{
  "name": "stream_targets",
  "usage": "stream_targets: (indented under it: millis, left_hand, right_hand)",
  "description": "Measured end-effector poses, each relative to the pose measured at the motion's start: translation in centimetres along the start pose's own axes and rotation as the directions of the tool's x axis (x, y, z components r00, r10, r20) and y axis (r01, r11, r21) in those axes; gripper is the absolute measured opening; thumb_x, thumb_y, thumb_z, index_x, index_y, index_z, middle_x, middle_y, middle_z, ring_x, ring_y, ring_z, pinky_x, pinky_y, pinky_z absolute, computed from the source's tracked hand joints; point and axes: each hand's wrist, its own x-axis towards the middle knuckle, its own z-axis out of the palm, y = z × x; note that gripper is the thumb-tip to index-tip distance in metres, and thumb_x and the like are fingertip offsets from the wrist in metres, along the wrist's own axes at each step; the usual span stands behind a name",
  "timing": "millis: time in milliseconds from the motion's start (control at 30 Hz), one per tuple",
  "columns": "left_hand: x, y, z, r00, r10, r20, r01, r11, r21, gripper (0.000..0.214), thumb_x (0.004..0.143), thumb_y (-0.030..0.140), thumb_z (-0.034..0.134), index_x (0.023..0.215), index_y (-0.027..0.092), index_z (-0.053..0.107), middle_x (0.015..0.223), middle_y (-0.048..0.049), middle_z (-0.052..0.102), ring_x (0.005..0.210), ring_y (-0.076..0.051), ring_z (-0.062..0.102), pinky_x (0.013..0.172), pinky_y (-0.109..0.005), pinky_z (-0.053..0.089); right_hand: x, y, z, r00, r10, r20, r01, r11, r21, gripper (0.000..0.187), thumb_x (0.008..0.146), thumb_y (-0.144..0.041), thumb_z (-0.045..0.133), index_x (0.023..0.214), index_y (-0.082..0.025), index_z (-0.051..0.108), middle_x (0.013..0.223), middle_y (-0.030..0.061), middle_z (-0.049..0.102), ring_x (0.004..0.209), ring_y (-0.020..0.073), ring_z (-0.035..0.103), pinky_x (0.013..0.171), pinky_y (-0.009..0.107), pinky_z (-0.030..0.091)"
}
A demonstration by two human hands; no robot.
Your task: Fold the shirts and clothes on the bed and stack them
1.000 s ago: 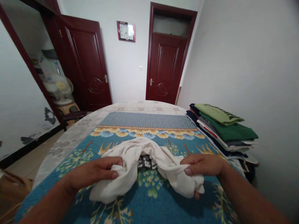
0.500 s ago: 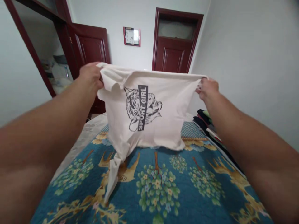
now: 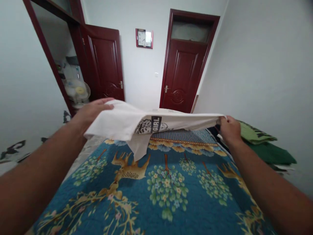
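Observation:
A white T-shirt (image 3: 114, 122) with a dark tiger-head print and the word "GIRL" showing is stretched sideways above the bed. My left hand (image 3: 94, 109) grips its left end, thumb on top of the cloth, and a sleeve-like flap hangs below that hand. At the right end my right hand (image 3: 230, 129) is closed on the shirt's edge. The shirt billows, so most of its print is folded out of sight. Beneath it lies a blue quilted bedspread (image 3: 168, 195) with trees, flowers and deer.
Folded clothes, with a green garment (image 3: 274, 153) among them, are stacked along the bed's right side by the wall. Beyond the bed are an open dark red door (image 3: 105, 62), a second red door (image 3: 183, 68) and a wall clock (image 3: 144, 38). A fan (image 3: 78, 90) stands through the left doorway.
Both hands have moved lower with the shirt still held. The shirt has swung from hanging down to nearly level, hiding much of its print. More of the folded clothes shows at right.

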Motion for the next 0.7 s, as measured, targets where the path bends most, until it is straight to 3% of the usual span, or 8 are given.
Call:
stream_targets:
  millis: [100,200,267,367,500,533,600,700]
  left_hand:
    - [-7.8,-5.8,-0.2,0.93,-0.362,0.071,0.366,0.929,-0.051,0.08,0.069,0.033,0.09,0.143,0.023,0.063,0.103,-0.0074,0.08,0.067,-0.019,0.071,0.058,-0.03,0.058]
    - [-13.8,-10.8,-1.0,0.835,-0.519,0.183,0.524,0.852,0.026,0.077,0.067,0.047,0.092,0.135,0.024,0.065,0.104,-0.0077,0.08,0.077,-0.024,0.073,0.064,-0.032,0.06]
    - [-16.1,-12.7,-1.9,0.802,-0.529,0.277,0.493,0.849,0.192,0.064,0.068,0.057,0.088,0.12,0.023,0.072,0.099,-0.0057,0.079,0.08,-0.024,0.072,0.064,-0.03,0.057]
    - [-17.1,-12.9,-3.4,0.749,-0.5,0.435,0.285,0.836,0.47,0.05,0.072,0.064,0.082,0.099,0.023,0.077,0.084,-0.002,0.073,0.075,-0.023,0.069,0.06,-0.026,0.052]
    - [-15.8,-11.0,-4.7,0.46,-0.632,0.624,0.25,0.766,0.592,0.049,0.076,0.066,0.077,0.103,0.026,0.078,0.065,-0.0013,0.066,0.055,-0.021,0.063,0.052,-0.029,0.048]
    - [-15.1,-10.7,-4.8,0.414,-0.656,0.631,0.257,0.749,0.61,0.048,0.077,0.067,0.076,0.103,0.026,0.077,0.064,-0.0014,0.067,0.052,-0.021,0.062,0.052,-0.029,0.048]
    - [-13.3,-10.7,-4.8,0.432,-0.678,0.595,0.235,0.721,0.652,0.045,0.076,0.067,0.077,0.095,0.026,0.075,0.064,-0.0019,0.068,0.051,-0.021,0.062,0.05,-0.029,0.047]
    - [-9.3,-12.0,-4.6,0.654,-0.626,0.424,0.197,0.683,0.704,0.045,0.072,0.066,0.078,0.082,0.023,0.069,0.067,-0.0039,0.071,0.053,-0.019,0.062,0.048,-0.026,0.045]
  right_hand:
    - [-6.3,4.9,-2.2,0.983,0.055,0.173,-0.038,0.995,-0.095,0.054,0.09,-0.054,0.05,0.107,-0.014,0.082,0.095,0.0123,0.078,0.09,0.0302,0.068,0.082,0.039,0.051]
    - [-11.4,9.1,-4.5,0.92,0.07,0.387,-0.024,0.992,-0.122,0.054,0.088,-0.058,0.051,0.109,-0.019,0.083,0.108,0.0118,0.081,0.108,0.0355,0.072,0.095,0.043,0.053]
    - [-13.7,11.2,-5.9,0.873,0.062,0.484,-0.021,0.996,-0.091,0.053,0.088,-0.059,0.053,0.111,-0.022,0.084,0.119,0.0099,0.081,0.119,0.0364,0.07,0.106,0.046,0.051]
    - [-15.5,13.3,-7.5,0.831,0.037,0.555,-0.031,0.999,-0.02,0.051,0.087,-0.059,0.056,0.112,-0.024,0.084,0.127,0.008,0.079,0.128,0.0363,0.068,0.115,0.049,0.048]
    - [-15.4,14.7,-8.7,0.782,-0.03,0.623,0.004,0.999,0.043,0.049,0.085,-0.059,0.06,0.108,-0.024,0.085,0.126,0.0103,0.079,0.125,0.0376,0.07,0.117,0.051,0.048]
    - [-15.1,14.9,-8.8,0.758,-0.05,0.65,0.025,0.999,0.048,0.048,0.084,-0.059,0.061,0.106,-0.024,0.086,0.125,0.0114,0.079,0.123,0.0383,0.071,0.117,0.052,0.049]
    - [-14.3,15.0,-8.8,0.693,-0.09,0.715,0.077,0.996,0.052,0.047,0.081,-0.06,0.064,0.101,-0.023,0.086,0.122,0.0129,0.08,0.121,0.0394,0.071,0.115,0.053,0.05]
    - [-12.7,14.3,-8.1,0.616,-0.152,0.773,0.137,0.987,0.085,0.043,0.083,-0.058,0.062,0.096,-0.023,0.084,0.124,0.0122,0.079,0.123,0.0385,0.07,0.113,0.052,0.052]
